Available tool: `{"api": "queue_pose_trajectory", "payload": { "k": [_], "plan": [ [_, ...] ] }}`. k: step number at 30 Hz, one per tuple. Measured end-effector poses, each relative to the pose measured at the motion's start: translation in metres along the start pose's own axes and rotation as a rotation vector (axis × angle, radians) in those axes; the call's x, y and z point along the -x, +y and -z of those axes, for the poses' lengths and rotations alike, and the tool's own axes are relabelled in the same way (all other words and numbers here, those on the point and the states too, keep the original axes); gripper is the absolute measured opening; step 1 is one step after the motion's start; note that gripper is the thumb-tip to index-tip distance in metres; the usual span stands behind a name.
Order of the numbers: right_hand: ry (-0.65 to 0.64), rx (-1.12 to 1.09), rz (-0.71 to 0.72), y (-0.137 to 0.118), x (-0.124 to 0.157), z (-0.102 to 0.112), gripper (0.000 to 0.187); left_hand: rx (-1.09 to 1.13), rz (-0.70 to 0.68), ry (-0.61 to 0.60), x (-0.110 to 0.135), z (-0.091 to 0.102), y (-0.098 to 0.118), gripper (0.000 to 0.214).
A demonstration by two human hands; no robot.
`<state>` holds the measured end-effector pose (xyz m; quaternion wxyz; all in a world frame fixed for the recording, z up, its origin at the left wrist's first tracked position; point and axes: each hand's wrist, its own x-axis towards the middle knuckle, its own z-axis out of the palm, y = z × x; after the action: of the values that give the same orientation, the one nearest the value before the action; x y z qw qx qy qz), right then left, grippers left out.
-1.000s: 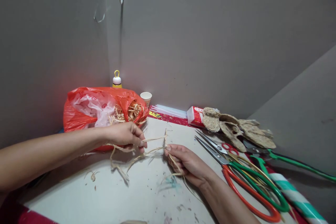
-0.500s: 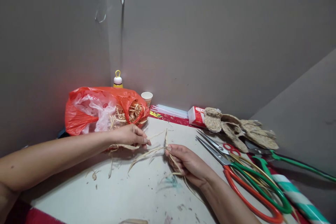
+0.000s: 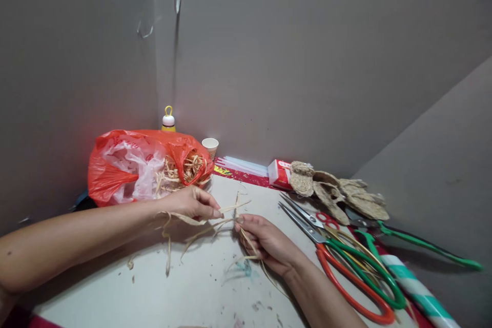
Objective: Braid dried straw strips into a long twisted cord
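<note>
My left hand (image 3: 193, 203) pinches pale raffia strands (image 3: 209, 225) just above the white tabletop (image 3: 184, 287), its fingers closed on them. My right hand (image 3: 265, 241) sits close beside it to the right, thumb and fingers closed on the other end of the same bundle. Loose strand ends hang down from the left hand and trail over the table. Behind the left hand lies an orange plastic bag (image 3: 126, 164) with more raffia spilling from its mouth.
Large scissors with red and green handles (image 3: 346, 266) lie right of my right hand, smaller scissors beyond them. Woven straw pieces (image 3: 334, 189), a red-and-white box (image 3: 279, 173), a paper cup (image 3: 210, 146) and a small bottle (image 3: 168, 119) stand along the grey back wall. A striped roll (image 3: 415, 287) lies at right.
My left hand has slid right towards the right hand, drawing the strands with it. The right hand has barely moved. The view has shifted slightly.
</note>
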<state>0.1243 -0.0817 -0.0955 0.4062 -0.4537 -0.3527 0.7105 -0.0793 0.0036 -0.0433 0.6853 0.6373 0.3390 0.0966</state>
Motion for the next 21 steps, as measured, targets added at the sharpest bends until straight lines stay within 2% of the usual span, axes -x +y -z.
{"api": "queue_pose_trajectory", "payload": {
  "k": [4,8,11,16,21],
  "plan": [
    [-0.004,0.008,0.003,-0.001,0.0,-0.002,0.029,0.05,-0.005,-0.082,0.004,-0.01,0.002,0.037],
    [0.026,-0.002,-0.003,-0.001,0.0,-0.003,0.027,0.014,0.016,-0.042,0.003,-0.017,0.0,0.035],
    [0.01,0.003,0.007,0.001,-0.001,-0.001,0.025,0.062,0.021,-0.072,0.0,-0.022,-0.002,0.037],
    [0.017,0.005,0.029,0.002,-0.002,0.001,0.022,0.189,0.031,-0.285,0.014,-0.041,0.007,0.037],
    [-0.009,0.006,0.022,0.001,-0.003,0.002,0.023,0.051,0.042,-0.467,0.053,-0.066,0.014,0.036]
  ]
}}
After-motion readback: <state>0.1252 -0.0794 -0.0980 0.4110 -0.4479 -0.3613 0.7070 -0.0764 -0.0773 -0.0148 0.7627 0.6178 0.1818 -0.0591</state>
